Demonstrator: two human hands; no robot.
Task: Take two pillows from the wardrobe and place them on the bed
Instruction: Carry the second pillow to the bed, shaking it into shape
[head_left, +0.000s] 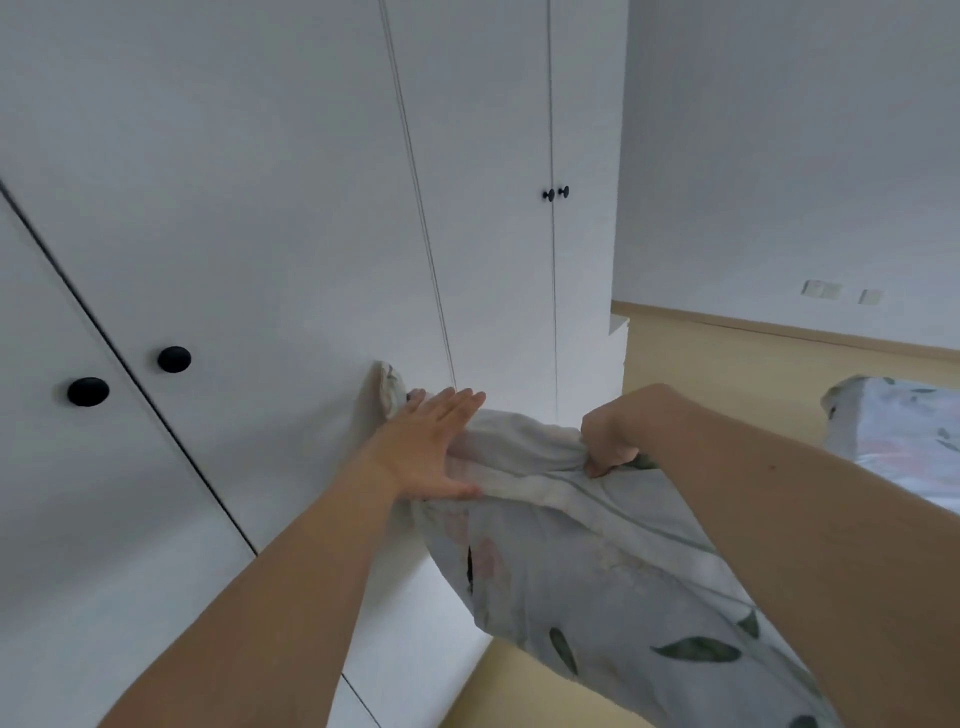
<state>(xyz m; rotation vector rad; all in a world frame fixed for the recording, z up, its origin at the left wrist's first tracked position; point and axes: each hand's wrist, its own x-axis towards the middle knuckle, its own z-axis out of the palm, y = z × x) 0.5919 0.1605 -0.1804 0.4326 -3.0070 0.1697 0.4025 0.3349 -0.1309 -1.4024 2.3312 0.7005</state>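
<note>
A person's right hand (610, 441) clenches the top edge of a leaf-print pillow (597, 566), its long axis running down toward the camera; the left hand (431, 447) lies flat and open on it, beside the closed wardrobe (311, 208).

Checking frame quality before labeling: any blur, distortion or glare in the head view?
Head view: wide-angle bend bows the wardrobe door seams; slight motion blur softens the knobs and the pillow; light is soft and even, no glare; left hand and right hand stay readable.
</note>
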